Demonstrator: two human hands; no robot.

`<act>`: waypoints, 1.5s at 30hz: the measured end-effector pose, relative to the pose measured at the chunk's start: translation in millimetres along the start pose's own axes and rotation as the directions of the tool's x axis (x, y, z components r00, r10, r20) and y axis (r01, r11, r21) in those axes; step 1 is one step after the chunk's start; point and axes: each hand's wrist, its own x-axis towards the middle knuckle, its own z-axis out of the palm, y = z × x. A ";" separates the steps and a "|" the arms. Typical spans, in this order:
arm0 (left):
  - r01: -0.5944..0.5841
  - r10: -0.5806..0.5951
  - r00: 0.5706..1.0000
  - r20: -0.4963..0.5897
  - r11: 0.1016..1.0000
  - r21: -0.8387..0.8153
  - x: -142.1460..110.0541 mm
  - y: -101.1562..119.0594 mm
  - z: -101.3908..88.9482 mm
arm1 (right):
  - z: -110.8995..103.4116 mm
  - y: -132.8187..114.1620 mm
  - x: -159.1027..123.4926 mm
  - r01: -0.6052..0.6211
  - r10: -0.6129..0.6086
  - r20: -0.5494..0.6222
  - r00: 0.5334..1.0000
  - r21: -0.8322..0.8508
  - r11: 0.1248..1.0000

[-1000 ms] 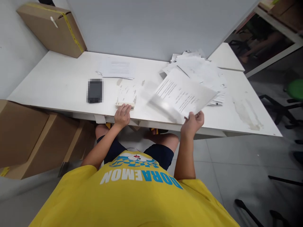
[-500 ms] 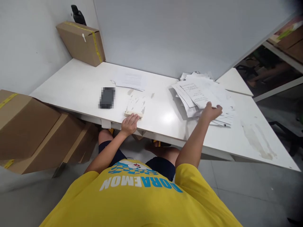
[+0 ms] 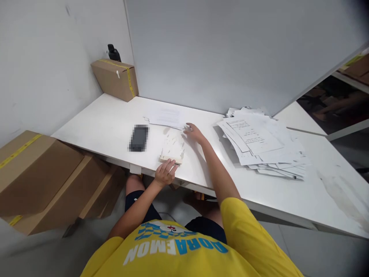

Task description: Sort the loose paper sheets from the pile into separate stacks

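Observation:
My left hand [image 3: 165, 173] lies at the table's front edge, its fingers extended over the cream front strip of a small flat object [image 3: 165, 158]. I cannot make out what kind of object it is; its upper side blends with the pale, blotched tabletop. Further back, my right hand [image 3: 194, 132] has its fingers apart and no paper visible in it. It hovers or rests beside the right corner of a thin stack of printed sheets [image 3: 165, 116]; contact is unclear. A large uneven pile of printed papers [image 3: 256, 140] lies to the right of this hand.
A dark, pixelated device [image 3: 138, 137] lies left of the flat object. On the white table [image 3: 92, 119], a taped cardboard box [image 3: 115, 79] stands in the back corner, with a black bottle [image 3: 114, 53] behind it. More cardboard boxes [image 3: 37, 173] are stacked at the left.
My right hand has left the large paper pile and moved left to the thin stack of sheets. My left hand stays on the flat object. The camera view has shifted slightly.

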 end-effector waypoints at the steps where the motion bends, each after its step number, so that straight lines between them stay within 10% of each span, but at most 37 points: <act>1: -0.020 0.020 0.999 -0.027 1.000 -0.011 -0.6 0.1 0.3 | 8.7 -3.8 12.7 -0.018 0.020 0.058 0.998 -0.034 0.999; 7: -0.157 0.168 0.975 -0.145 0.984 0.084 -3.9 0.4 2.1 | 30.1 -8.4 30.9 0.103 -0.093 0.053 0.994 -0.248 0.963; 18: -0.033 0.032 0.999 0.006 0.996 0.081 -1.8 6.0 -3.0 | 34.7 -20.0 -0.8 0.087 -0.152 -0.171 0.974 -0.339 0.937; 25: -0.010 0.012 1.000 -0.015 0.990 0.138 10.2 14.0 -10.9 | 19.5 -13.3 -54.1 0.084 -0.009 -0.486 0.874 0.133 0.988; 30: 0.214 -0.235 0.957 -0.170 0.968 -0.134 14.2 73.7 -13.6 | -0.1 12.9 -133.3 0.080 0.111 -0.510 0.853 0.337 0.938; 33: 0.443 -0.447 0.887 0.120 0.747 -0.496 -1.3 121.2 -7.1 | -18.7 35.0 -207.9 -0.028 0.237 -0.464 0.854 0.414 0.910; 37: 0.751 -0.420 0.651 0.632 0.235 -0.618 -22.6 153.8 6.3 | -49.9 60.5 -308.5 -0.178 0.434 -0.318 0.843 0.597 0.782; 40: 0.790 -0.455 0.540 0.708 -0.017 -0.613 -19.9 161.6 18.0 | -66.7 74.6 -360.0 -0.242 0.500 -0.341 0.796 0.578 0.780; 45: 0.775 -0.540 0.481 0.691 -0.106 -0.623 3.0 178.6 37.6 | -71.6 93.4 -390.9 -0.217 0.599 -0.547 0.585 0.606 0.765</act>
